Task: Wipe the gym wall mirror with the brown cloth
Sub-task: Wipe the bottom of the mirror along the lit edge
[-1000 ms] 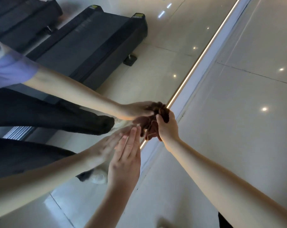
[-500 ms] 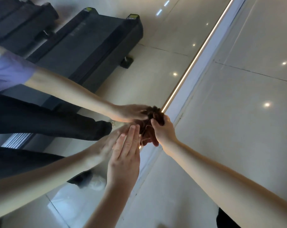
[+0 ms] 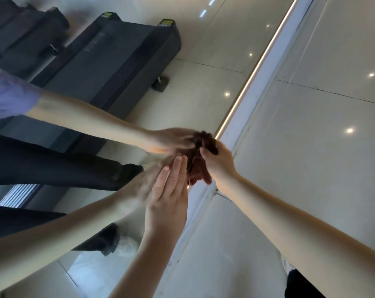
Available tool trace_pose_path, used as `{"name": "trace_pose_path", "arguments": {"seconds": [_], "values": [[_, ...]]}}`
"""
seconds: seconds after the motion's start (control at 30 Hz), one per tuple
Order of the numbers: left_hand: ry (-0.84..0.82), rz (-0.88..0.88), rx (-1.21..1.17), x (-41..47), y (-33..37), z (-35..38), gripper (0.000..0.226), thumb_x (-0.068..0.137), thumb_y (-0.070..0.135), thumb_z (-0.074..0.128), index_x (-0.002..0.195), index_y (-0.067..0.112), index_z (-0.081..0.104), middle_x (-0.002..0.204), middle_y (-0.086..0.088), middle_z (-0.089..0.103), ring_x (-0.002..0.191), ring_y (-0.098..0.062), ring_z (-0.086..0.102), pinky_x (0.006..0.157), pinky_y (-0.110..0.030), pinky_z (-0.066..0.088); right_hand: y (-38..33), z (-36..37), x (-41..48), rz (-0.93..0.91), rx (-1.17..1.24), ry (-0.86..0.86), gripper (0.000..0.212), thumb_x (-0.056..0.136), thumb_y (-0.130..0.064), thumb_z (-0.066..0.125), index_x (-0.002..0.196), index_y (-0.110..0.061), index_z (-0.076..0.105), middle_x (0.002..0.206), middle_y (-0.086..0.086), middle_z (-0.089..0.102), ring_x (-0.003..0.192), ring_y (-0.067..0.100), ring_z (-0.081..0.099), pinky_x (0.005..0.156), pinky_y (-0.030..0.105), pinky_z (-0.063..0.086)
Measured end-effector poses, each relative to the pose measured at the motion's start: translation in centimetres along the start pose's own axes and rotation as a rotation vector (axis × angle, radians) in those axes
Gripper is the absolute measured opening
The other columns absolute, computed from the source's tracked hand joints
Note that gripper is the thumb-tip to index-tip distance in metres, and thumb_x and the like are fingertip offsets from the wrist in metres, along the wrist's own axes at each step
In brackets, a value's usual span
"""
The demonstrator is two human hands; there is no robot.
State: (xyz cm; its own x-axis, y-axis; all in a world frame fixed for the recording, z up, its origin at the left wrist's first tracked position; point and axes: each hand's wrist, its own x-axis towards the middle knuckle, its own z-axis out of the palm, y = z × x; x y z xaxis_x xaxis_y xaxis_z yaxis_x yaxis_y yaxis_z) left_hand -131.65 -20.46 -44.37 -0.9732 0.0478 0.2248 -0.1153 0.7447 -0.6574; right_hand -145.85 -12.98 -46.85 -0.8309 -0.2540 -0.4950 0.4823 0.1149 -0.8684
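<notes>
Much of the brown cloth [image 3: 205, 145] was hidden inside the right hand [image 3: 220, 160], which was clenched around the bunched, fuzzy wad, pressing it against the gym wall mirror [image 3: 139, 82] near its bottom edge. The left hand [image 3: 168, 203] lay flat on the glass, fingers straight and together, just beside the cloth. The reflected hands were blurred.

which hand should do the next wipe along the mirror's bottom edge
Right. The right hand already grips the bunched brown cloth against the mirror near its lower edge. The left hand is flat and open on the glass, holding nothing.
</notes>
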Motion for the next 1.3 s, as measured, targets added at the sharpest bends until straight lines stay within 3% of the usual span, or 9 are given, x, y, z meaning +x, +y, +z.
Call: {"name": "trace_pose_path", "arguments": {"seconds": [0.13, 0.33, 0.5, 0.63, 0.73, 0.9, 1.0, 1.1, 1.3], "values": [[0.032, -0.044, -0.025, 2.0, 0.5, -0.2, 0.061, 0.096, 0.014, 0.027, 0.153, -0.006, 0.022, 0.16, -0.014, 0.031, 0.148, -0.024, 0.022, 0.124, -0.042, 0.003, -2.2, -1.2, 2.6, -0.059, -0.011, 0.045, 0.037, 0.1, -0.02, 0.053, 0.136, -0.02, 0.054, 0.12, 0.002, 0.064, 0.11, 0.021, 0.061, 0.098, 0.04, 0.051], [-0.005, -0.036, 0.058, 6.6, 0.5, -0.6, 0.072, 0.098, 0.037, 0.032, 0.154, -0.006, 0.016, 0.162, -0.015, 0.023, 0.149, -0.026, 0.015, 0.123, -0.044, -0.004, -1.2, -2.1, 1.0, -0.035, -0.165, -0.116, 0.022, 0.096, -0.019, 0.058, 0.117, -0.021, 0.063, 0.102, 0.001, 0.069, 0.097, 0.022, 0.066, 0.091, 0.04, 0.054], [0.011, 0.006, 0.145, 6.7, 0.3, 0.3, 0.057, 0.101, 0.013, 0.002, 0.152, -0.012, 0.004, 0.163, -0.015, 0.017, 0.15, -0.025, 0.011, 0.123, -0.044, -0.008, -4.2, -3.1, 4.8, -0.151, -0.099, 0.052, 0.037, 0.097, -0.019, 0.058, 0.134, -0.019, 0.056, 0.116, -0.001, 0.065, 0.107, 0.018, 0.061, 0.094, 0.033, 0.05], [0.047, 0.012, 0.067, 6.8, 0.5, 0.6, 0.054, 0.103, 0.012, 0.003, 0.151, -0.012, 0.005, 0.163, -0.013, 0.012, 0.149, -0.024, 0.014, 0.124, -0.042, -0.004, -2.2, -2.1, 3.9, 0.018, -0.1, -0.049, 0.04, 0.101, -0.024, 0.052, 0.14, -0.022, 0.05, 0.119, 0.002, 0.064, 0.108, 0.023, 0.063, 0.089, 0.036, 0.054], [0.046, 0.012, 0.03, 7.0, 0.7, 0.7, 0.059, 0.102, 0.017, 0.015, 0.152, -0.012, 0.006, 0.164, -0.014, 0.01, 0.149, -0.023, 0.015, 0.124, -0.041, -0.002, -2.5, -2.4, 3.4, 0.0, -0.124, -0.081, 0.034, 0.1, -0.019, 0.054, 0.135, -0.015, 0.054, 0.113, 0.002, 0.063, 0.102, 0.02, 0.063, 0.073, 0.019, 0.051], [0.021, 0.011, 0.024, 7.6, 1.4, 1.1, 0.056, 0.099, 0.006, 0.003, 0.15, -0.015, 0.005, 0.161, -0.013, 0.027, 0.148, -0.023, 0.017, 0.123, -0.04, 0.0, -5.2, -3.5, 7.3, -0.099, -0.055, 0.088, 0.033, 0.1, -0.018, 0.053, 0.132, -0.017, 0.056, 0.117, 0.001, 0.064, 0.109, 0.02, 0.062, 0.098, 0.039, 0.051], [0.047, 0.003, -0.011, 8.6, 2.0, 1.3, 0.054, 0.101, 0.009, 0.006, 0.151, -0.011, 0.01, 0.161, -0.012, 0.027, 0.148, -0.023, 0.017, 0.123, -0.04, 0.002, -4.0, -3.2, 7.1, 0.036, -0.025, 0.023, 0.034, 0.102, -0.022, 0.05, 0.135, -0.021, 0.055, 0.117, 0.005, 0.067, 0.098, 0.022, 0.066, 0.075, 0.03, 0.058], [0.035, 0.024, -0.035, 10.0, 2.2, 1.4, 0.058, 0.097, 0.021, 0.031, 0.147, -0.008, 0.02, 0.161, -0.01, 0.023, 0.148, -0.024, 0.018, 0.123, -0.04, 0.003, -3.4, -3.7, 6.4, 0.097, -0.048, -0.089, 0.027, 0.102, -0.021, 0.053, 0.127, -0.016, 0.061, 0.108, 0.007, 0.068, 0.079, 0.016, 0.064, 0.045, 0.01, 0.043], [-0.005, 0.021, 0.022, 11.9, 2.6, 1.4, 0.061, 0.099, 0.017, 0.014, 0.149, -0.017, -0.001, 0.162, -0.013, 0.022, 0.149, -0.023, 0.015, 0.123, -0.041, 0.0, -6.4, -5.4, 10.9, -0.059, -0.005, 0.07, 0.028, 0.098, -0.022, 0.057, 0.125, -0.021, 0.063, 0.107, 0.002, 0.069, 0.099, 0.023, 0.067, 0.082, 0.039, 0.058]]}}
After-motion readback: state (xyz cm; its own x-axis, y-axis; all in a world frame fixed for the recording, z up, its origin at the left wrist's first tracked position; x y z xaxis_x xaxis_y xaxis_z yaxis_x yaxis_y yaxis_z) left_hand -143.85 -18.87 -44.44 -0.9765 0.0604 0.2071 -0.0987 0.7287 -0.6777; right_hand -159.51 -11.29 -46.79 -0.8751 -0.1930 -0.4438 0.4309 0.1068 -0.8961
